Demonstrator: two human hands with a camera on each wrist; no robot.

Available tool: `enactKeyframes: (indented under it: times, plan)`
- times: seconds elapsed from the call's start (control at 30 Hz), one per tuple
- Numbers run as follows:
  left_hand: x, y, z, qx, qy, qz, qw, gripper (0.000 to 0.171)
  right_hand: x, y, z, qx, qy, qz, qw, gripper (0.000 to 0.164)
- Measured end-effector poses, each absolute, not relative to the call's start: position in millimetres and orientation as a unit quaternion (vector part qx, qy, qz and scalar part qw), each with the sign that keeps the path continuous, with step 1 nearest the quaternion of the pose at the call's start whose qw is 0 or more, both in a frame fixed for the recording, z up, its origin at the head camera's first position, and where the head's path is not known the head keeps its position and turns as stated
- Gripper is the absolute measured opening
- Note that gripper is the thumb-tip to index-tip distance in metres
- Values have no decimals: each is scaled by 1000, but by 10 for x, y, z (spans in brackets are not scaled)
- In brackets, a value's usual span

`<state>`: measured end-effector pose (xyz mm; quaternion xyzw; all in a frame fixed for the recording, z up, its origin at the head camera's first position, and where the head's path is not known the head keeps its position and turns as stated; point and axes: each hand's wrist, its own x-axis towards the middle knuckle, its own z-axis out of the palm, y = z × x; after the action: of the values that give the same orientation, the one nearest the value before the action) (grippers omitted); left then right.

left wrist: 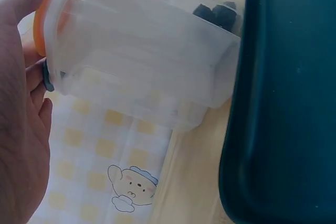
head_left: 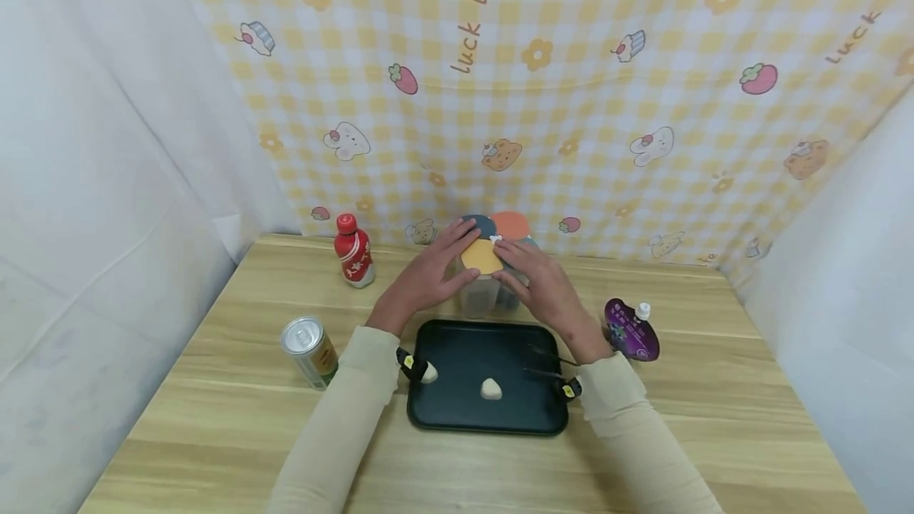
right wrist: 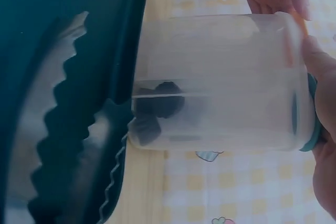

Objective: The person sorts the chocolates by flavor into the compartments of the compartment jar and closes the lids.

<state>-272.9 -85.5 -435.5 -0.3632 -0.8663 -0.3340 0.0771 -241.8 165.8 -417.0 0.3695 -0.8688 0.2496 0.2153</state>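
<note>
A translucent storage container (head_left: 477, 300) with several coloured lids stands behind the dark tray (head_left: 493, 423). On its yellow lid (head_left: 481, 257), the near one, both hands rest from either side. The left hand (head_left: 428, 270) lies along the left edge with fingers extended, its thumb at the front rim. From the right, the right hand (head_left: 539, 282) touches the lids with straight fingers, its thumb near the front. In the right wrist view, dark round pieces (right wrist: 168, 99) show through the container's wall at the bottom. Metal tongs (right wrist: 50, 124) with wavy edges lie on the tray's right side.
Two whitish pieces lie on the tray, one in the middle (head_left: 490, 389) and one by the left wrist (head_left: 429, 373). A red bottle (head_left: 354, 252) and a can (head_left: 310, 351) stand at the left. A purple spout pouch (head_left: 631, 331) lies beside the right wrist.
</note>
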Motion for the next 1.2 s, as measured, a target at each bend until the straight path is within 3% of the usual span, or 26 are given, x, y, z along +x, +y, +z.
enactKeyframes:
  times: [0.17,0.53,0.9,1.2]
  plan:
    - [-2715,-845,-4386,-367,-867,-325,91,85,-2418,1647,-4212,369,-868,235,235,50]
    - [-2683,-797,-4457,-367,-865,-319,126,83,-2444,1676,-4268,373,-861,240,248,50]
    - [-2686,-762,-4487,-359,-864,-301,186,86,-2477,1756,-4302,379,-854,289,207,57]
    - [-2713,-750,-4477,-345,-877,-293,163,94,-2473,1795,-4245,387,-846,319,182,54]
